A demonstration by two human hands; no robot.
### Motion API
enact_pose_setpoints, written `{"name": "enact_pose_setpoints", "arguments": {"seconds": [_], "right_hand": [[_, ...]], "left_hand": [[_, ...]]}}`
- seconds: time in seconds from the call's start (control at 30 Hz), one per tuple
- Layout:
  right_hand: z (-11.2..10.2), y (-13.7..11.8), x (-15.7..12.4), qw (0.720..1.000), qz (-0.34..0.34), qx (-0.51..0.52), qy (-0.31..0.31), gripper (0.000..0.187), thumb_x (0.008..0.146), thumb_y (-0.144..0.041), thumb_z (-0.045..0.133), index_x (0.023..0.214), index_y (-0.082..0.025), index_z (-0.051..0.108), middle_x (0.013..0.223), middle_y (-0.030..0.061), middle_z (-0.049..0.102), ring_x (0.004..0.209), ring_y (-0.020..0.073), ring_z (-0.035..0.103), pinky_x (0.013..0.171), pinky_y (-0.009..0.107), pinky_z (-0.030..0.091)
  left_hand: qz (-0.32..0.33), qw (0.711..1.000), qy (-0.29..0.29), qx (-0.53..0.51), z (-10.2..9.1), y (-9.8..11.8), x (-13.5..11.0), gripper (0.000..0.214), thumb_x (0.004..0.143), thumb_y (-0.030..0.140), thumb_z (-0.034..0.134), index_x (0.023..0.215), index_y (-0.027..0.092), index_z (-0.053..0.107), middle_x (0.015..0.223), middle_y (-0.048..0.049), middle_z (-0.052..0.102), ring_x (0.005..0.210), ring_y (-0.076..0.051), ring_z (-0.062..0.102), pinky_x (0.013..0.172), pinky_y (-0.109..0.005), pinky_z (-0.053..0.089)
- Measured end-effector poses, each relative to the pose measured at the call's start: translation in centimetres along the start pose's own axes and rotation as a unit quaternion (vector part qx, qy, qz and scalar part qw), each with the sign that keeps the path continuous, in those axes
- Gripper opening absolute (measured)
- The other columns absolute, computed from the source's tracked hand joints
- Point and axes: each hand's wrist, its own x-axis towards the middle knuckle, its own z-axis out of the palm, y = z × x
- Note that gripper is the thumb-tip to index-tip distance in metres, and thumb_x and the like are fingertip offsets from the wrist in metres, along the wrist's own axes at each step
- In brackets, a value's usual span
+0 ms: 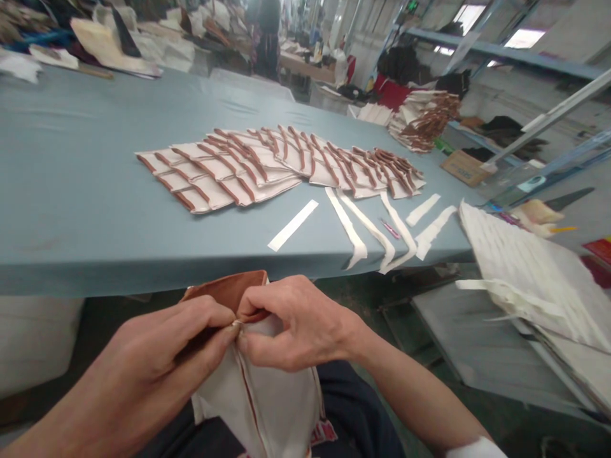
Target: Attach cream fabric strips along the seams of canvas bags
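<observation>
Pinching brown-lined cream fabric (281,394), left hand (167,350), right hand (300,324); flat rectangular strip (293,225) on smooth table (86,197)

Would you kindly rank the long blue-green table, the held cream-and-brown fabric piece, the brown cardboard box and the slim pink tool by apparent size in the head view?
1. Long blue-green table
2. Cream-and-brown fabric piece, partly covered
3. Brown cardboard box
4. Slim pink tool

The cream fabric piece (285,389) is cropped below — its pinched seam (250,393) apparently partly hidden by fingertips (228,336).
</observation>
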Motion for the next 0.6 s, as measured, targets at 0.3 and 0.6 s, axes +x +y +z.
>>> {"name": "enact_pose_setpoints", "arguments": {"seconds": [0.3, 0.6], "right_hand": [[0.3, 1.0, 0.3, 0.992, 0.041, 0.115, -0.032, 0.004, 0.084, -0.023, 0.068, 0.084, -0.019, 0.069, 0.079, -0.0032, 0.068, 0.069, 0.0104, 0.058, 0.069, 0.022, 0.042], [2.7, 3.0, 0.2, 0.87, 0.187, 0.453, -0.047, 0.037, 0.071, -0.042, 0.091, 0.077, -0.018, 0.063, 0.066, -0.0086, 0.053, 0.061, 0.008, 0.043, 0.06, 0.022, 0.039]], "left_hand": [[0.081, 0.994, 0.012, 0.075, 0.5, -0.3, -1.3, 0.026, 0.112, 0.032, 0.052, 0.094, 0.03, 0.071, 0.088, 0.0013, 0.082, 0.075, -0.017, 0.078, 0.067, -0.022, 0.056], [0.118, 0.984, 0.014, 0.136, 1.5, -2.5, -4.3, 0.057, 0.108, 0.008, 0.044, 0.153, 0.034, 0.069, 0.14, -0.0036, 0.084, 0.125, -0.026, 0.081, 0.115, -0.034, 0.062]]}}
